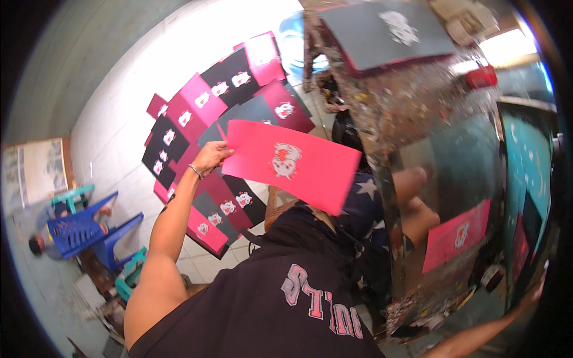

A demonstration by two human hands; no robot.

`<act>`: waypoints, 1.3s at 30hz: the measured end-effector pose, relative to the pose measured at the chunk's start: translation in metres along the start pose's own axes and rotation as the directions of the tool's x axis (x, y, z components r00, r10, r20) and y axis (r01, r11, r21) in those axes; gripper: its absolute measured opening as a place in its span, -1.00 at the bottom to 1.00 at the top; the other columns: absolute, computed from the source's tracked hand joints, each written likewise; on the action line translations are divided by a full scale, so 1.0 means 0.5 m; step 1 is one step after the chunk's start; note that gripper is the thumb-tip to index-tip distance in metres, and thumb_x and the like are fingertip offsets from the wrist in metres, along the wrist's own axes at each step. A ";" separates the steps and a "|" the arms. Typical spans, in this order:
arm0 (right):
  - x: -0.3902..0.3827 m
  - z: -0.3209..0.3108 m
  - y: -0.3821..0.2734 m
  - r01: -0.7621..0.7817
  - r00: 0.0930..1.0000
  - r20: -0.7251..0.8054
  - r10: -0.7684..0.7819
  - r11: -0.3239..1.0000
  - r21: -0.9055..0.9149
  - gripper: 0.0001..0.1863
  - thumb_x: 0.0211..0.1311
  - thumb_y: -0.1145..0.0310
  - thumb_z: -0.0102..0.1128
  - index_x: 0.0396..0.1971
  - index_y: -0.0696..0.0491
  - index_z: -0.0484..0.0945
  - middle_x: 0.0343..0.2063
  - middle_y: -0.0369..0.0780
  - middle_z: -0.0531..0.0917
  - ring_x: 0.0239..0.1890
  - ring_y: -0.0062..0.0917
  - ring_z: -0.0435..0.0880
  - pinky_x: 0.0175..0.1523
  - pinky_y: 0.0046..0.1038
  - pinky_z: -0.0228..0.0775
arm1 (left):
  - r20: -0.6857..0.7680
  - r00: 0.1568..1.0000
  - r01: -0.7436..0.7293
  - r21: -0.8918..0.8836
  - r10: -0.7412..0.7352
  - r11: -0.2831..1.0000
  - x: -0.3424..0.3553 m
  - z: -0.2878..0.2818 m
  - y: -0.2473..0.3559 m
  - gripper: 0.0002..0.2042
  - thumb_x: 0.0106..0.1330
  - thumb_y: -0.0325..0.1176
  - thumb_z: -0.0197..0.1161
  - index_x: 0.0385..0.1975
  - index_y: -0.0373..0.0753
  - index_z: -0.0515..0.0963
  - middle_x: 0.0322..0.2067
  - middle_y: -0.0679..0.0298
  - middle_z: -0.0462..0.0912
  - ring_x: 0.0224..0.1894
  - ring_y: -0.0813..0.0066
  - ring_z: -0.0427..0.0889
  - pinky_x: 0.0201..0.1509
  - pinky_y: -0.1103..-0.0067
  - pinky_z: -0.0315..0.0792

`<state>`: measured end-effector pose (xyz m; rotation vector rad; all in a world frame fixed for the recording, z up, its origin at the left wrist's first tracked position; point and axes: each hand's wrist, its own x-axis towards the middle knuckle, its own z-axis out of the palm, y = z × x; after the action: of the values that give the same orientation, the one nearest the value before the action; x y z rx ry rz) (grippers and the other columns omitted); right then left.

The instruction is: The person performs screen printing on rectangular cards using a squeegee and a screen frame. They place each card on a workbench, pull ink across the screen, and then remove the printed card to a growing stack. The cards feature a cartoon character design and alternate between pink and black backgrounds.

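Left hand (210,158) pinches the left end of the pink printed paper sheet (292,164), long axis running rightward; right hand's grip cannot be told.

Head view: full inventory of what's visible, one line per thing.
Printed sheet: one, bright pink with a white and red print, held up at centre.
Printed sheets on floor: many, pink, dark red and black, spread on the white tiles behind it.
Work table: one, glossy and paint-spattered, right; it mirrors the pink sheet.
Dark board: one, grey with a white print, at the table's far end.
Plastic chairs: blue and teal, count unclear, lower left.
Left hand: grips the sheet's left edge.
Right hand: far right edge, dim; grip unclear.
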<state>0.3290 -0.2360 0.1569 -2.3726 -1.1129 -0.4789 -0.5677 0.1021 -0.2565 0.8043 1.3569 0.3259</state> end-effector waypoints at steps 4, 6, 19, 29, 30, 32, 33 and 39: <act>-0.007 -0.007 -0.034 0.000 1.000 -0.014 -0.001 0.998 -0.068 -0.35 0.56 -0.05 -0.03 0.27 0.23 0.53 0.28 -0.11 0.58 0.34 -0.39 0.51 0.44 -0.39 0.23 | -0.264 0.941 0.062 -0.483 -0.213 0.873 0.056 -0.142 -0.229 -0.78 0.47 -0.51 0.23 0.05 -0.33 0.63 -0.43 0.38 0.66 -0.62 0.77 0.43 -0.60 0.73 0.28; -0.019 0.003 -0.030 -0.014 1.000 -0.011 0.013 0.997 -0.074 -0.36 0.57 -0.05 -0.03 0.27 0.23 0.53 0.28 -0.11 0.58 0.33 -0.39 0.51 0.43 -0.38 0.24 | -0.379 0.907 -0.021 -0.474 -0.182 0.880 0.096 -0.214 -0.347 -0.76 0.45 -0.54 0.22 0.07 -0.33 0.61 -0.43 0.37 0.64 -0.62 0.72 0.45 -0.57 0.73 0.37; -0.078 -0.015 -0.078 -0.101 0.995 -0.010 0.101 0.972 -0.211 -0.38 0.58 0.00 -0.05 0.28 0.25 0.52 0.26 -0.10 0.59 0.30 -0.38 0.55 0.41 -0.37 0.28 | -0.601 0.435 -0.713 -0.684 -0.671 0.150 0.348 -0.181 -0.537 -0.71 0.46 -0.51 0.13 0.14 -0.20 0.52 -0.06 0.14 0.64 -0.09 0.23 0.70 -0.11 0.31 0.74; -0.146 -0.022 -0.153 -0.141 0.989 -0.005 0.148 0.936 -0.322 -0.40 0.60 0.03 -0.06 0.28 0.27 0.51 0.24 -0.10 0.61 0.27 -0.38 0.57 0.39 -0.36 0.32 | -0.529 0.481 0.593 -0.392 -0.699 0.704 0.262 0.147 -0.608 -0.67 0.38 -0.39 0.28 0.14 -0.15 0.56 -0.10 0.20 0.73 -0.13 0.34 0.75 -0.07 0.42 0.65; -0.143 -0.002 -0.155 -0.124 0.991 0.014 0.134 0.947 -0.298 -0.40 0.60 0.03 -0.06 0.28 0.27 0.51 0.24 -0.10 0.61 0.27 -0.38 0.58 0.39 -0.36 0.32 | -0.545 0.421 0.296 -0.673 -0.725 0.678 0.272 0.181 -0.616 -0.68 0.38 -0.40 0.27 0.12 -0.18 0.56 -0.13 0.19 0.73 -0.15 0.36 0.76 -0.09 0.44 0.65; -0.118 0.017 -0.122 -0.051 0.996 0.069 0.051 0.999 0.002 -0.42 0.61 0.06 -0.07 0.27 0.27 0.52 0.24 -0.10 0.61 0.24 -0.38 0.59 0.37 -0.35 0.35 | -0.637 0.578 0.051 -0.597 -0.511 0.801 0.280 0.236 -0.578 -0.71 0.40 -0.42 0.25 0.10 -0.23 0.55 -0.19 0.17 0.74 -0.20 0.38 0.76 -0.13 0.47 0.64; -0.103 0.021 -0.079 -0.012 0.996 0.092 -0.009 0.974 0.228 -0.43 0.61 0.08 -0.08 0.27 0.27 0.53 0.23 -0.10 0.62 0.22 -0.38 0.61 0.36 -0.35 0.37 | -0.678 0.659 -0.069 -0.484 -0.324 0.873 0.273 0.262 -0.529 -0.72 0.41 -0.43 0.24 0.08 -0.25 0.55 -0.22 0.16 0.75 -0.23 0.39 0.77 -0.15 0.48 0.64; -0.111 -0.041 0.081 0.205 0.970 -0.107 -0.217 0.972 -0.114 -0.35 0.52 -0.09 0.01 0.15 0.26 0.63 0.11 -0.06 0.71 0.13 -0.35 0.67 0.30 -0.32 0.40 | -0.277 0.638 -0.739 0.040 0.718 0.672 0.038 0.459 0.098 -0.85 0.50 -0.46 0.19 -0.05 -0.34 0.60 -0.30 0.24 0.71 -0.30 0.59 0.68 -0.18 0.62 0.57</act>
<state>0.3245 -0.3045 0.1357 -2.2868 -1.3214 -0.7582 -0.3347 0.0745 -0.2367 1.2673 1.1920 1.1697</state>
